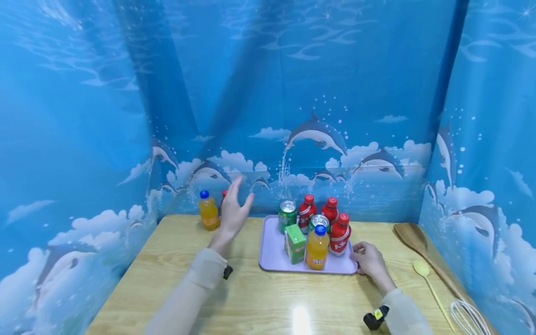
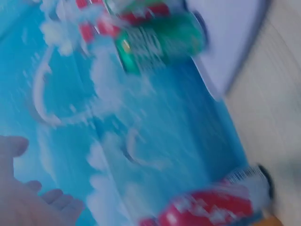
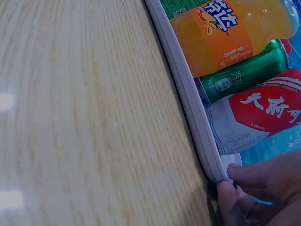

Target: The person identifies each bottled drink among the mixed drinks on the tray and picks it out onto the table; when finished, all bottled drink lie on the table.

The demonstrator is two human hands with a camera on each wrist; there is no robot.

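The tray (image 1: pixel 270 260) lies between the hands, its near right corner pinched at the rim by the thumb and fingers of the right hand (image 1: pixel 369 257); the left hand (image 1: pixel 233 213), fingers extended and thumb well apart, holds nothing. The tray looks stiff and thin, probably light in itself but weighed down by its load, so one corner alone would likely tip it, and a grip on both short sides would suit it better. Just inward from the right hand, the red bottles (image 1: pixel 340 235), the green cans (image 1: pixel 287 218), the front orange bottle (image 1: pixel 317 251) and the green carton (image 1: pixel 295 244) stand upright; the smooth tray floor may let them slide or topple if jolted, and the carton would dent first. Beside the left hand stands the lone orange bottle (image 1: pixel 209 211), and partly behind that hand a single red bottle (image 1: pixel 224 193); both should be firm if gripped round the body. Bare wood of the table (image 1: pixel 251 298) runs between the left hand and the tray, and between the forearms. Beyond the hands, the curtain (image 1: pixel 268 93) limits reach, while the spatula (image 1: pixel 418 237), spoon (image 1: pixel 421 268) and whisk (image 1: pixel 469 316) narrow the room right of the right hand.
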